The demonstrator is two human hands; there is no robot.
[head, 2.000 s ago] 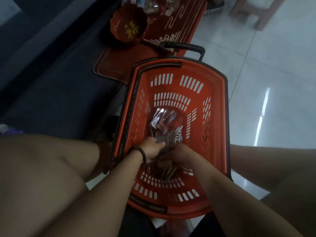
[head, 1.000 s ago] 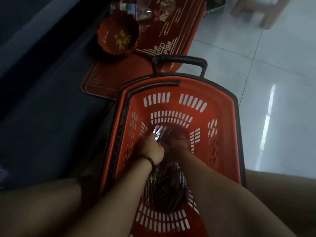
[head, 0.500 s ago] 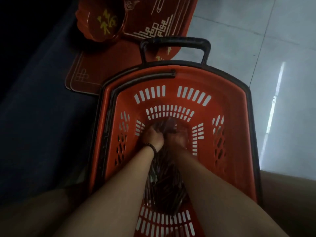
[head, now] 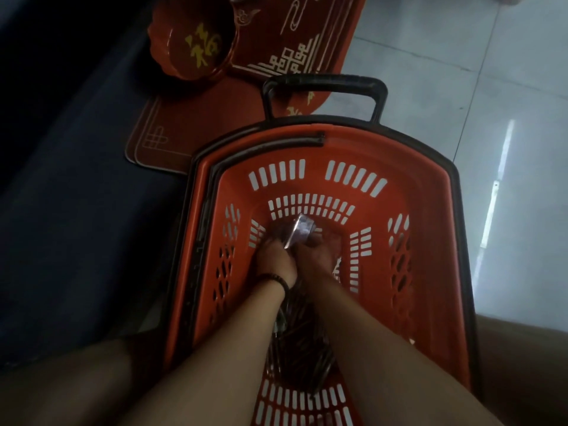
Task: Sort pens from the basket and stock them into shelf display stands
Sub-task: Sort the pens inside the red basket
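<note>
Dark, slim pens (head: pixel 299 339) lie heaped along the floor of the orange slotted basket (head: pixel 430 192); a shiny packet (head: pixel 299 230) juts up at its far end. Left hand (head: pixel 275 256) and right hand (head: pixel 319 255) reach down side by side, fingers curled around that packet.

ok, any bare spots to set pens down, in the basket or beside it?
Free: pale floor tiles right of the basket. Crowded: the basket bottom, with both hands, left and right, in the pens; red trays and bowl behind-left.
</note>
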